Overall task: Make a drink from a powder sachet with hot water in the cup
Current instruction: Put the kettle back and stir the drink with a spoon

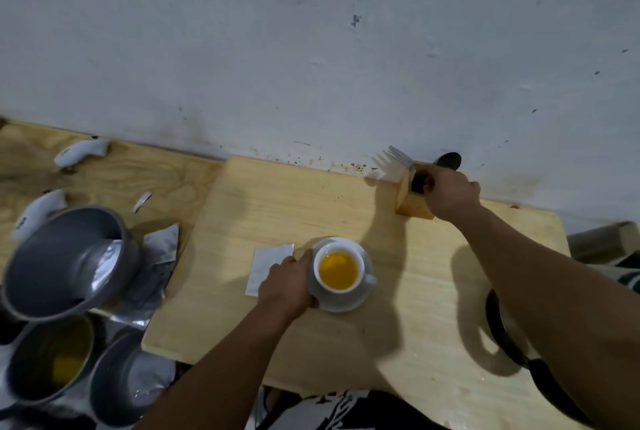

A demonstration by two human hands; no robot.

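A white cup (338, 268) holding orange-yellow liquid stands on a white saucer (349, 303) in the middle of a light wooden board (408, 294). My left hand (289, 286) grips the saucer's left rim. A silver sachet (266, 265) lies flat just left of that hand. At the back right, by the wall, stands a wooden utensil holder (412, 203) with forks (394, 161) sticking out. My right hand (450, 196) is closed on the handle of a dark spoon (449, 160) in the holder.
Three grey metal bowls (69, 260) crowd the left side, one (52, 360) holding yellow liquid, with crumpled foil packets (156, 267) among them. White ceramic shards (81, 151) lie on the far left surface. A dark kettle handle (509, 343) sits under my right forearm.
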